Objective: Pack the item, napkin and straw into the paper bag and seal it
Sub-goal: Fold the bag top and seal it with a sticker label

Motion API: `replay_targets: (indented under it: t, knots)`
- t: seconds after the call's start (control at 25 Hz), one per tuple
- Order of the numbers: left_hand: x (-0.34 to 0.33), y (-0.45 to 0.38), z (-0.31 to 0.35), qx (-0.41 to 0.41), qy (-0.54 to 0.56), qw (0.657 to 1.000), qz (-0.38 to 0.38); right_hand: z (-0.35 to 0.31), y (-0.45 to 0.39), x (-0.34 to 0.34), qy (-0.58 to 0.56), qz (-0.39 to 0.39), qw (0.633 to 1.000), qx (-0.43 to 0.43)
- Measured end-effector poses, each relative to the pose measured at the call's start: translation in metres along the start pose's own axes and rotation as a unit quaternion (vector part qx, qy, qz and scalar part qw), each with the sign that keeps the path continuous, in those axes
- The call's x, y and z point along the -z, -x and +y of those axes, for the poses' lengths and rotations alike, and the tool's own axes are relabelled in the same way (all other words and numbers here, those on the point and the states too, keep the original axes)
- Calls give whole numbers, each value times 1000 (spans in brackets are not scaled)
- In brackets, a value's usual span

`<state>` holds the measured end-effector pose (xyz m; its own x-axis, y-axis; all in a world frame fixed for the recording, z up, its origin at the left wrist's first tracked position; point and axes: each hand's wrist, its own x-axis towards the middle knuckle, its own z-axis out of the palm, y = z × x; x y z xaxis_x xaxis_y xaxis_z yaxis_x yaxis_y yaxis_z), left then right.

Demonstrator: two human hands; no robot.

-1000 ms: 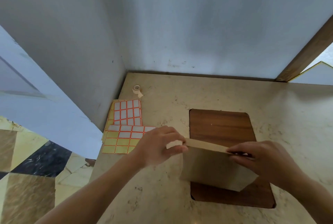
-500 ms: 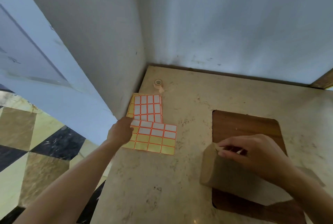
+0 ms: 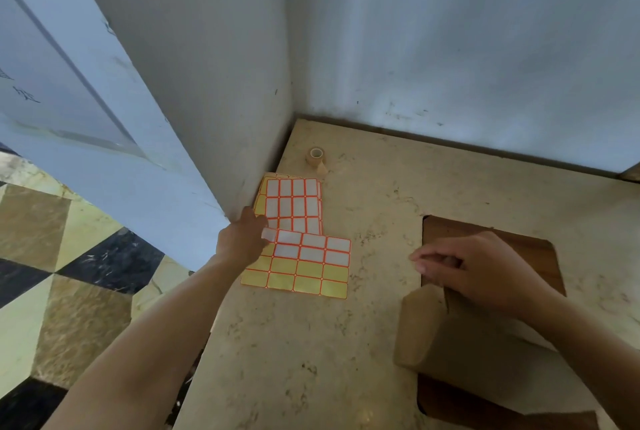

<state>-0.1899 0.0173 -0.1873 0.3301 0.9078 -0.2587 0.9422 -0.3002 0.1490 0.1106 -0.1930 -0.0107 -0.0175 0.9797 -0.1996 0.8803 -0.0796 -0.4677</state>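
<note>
Paper bag (image 3: 460, 339): laid on the table (image 3: 346, 343), folded top pinned under the right hand (image 3: 485, 273), fingers together, presumably kept shut for sealing. Left of the bag, a label is pinched by the left hand (image 3: 242, 239) at the sticker sheet (image 3: 304, 267).

Both forearms are bare to the frame's lower edge, with no sleeve, watch, ring or glove visible. The left hand (image 3: 242, 239) and right hand (image 3: 478, 273) show short, plain nails where fingertips are visible.
</note>
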Motion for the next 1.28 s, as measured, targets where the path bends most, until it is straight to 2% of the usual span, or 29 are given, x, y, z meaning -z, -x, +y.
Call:
replay_targets:
  t: [0.12,0.28,0.44,0.56,0.72,0.84,0.92,1.08,1.16,1.28]
  knots:
    - [10,7,-2,-15,11,1000,11,-7,-26,-5,2,-13,1000,15]
    - [43,21,-1,-71,90,993,-31,-30,-61,-12,-4,-45,998,54]
    - [107,51,8,-174,253,948,-86,-60,-85,-22,-53,-29,995,83]
    - [157,78,25,-208,352,906,-108,-83,-87,-23,-135,-39,986,85]
    - [208,106,46,-239,398,880,-103,-94,-70,-8,-218,2,972,87]
    - [229,123,61,-263,406,873,-65,-100,-53,5,-275,40,956,97]
    - [232,132,73,-263,390,882,-14,-103,-42,11,-307,68,944,100]
    - [215,149,97,-229,349,893,166,-102,-31,15,-373,106,919,70]
    - [206,158,107,-245,296,890,244,-101,-25,15,-388,123,911,65]
    - [199,166,112,-255,274,889,263,-101,-21,15,-370,148,915,63]
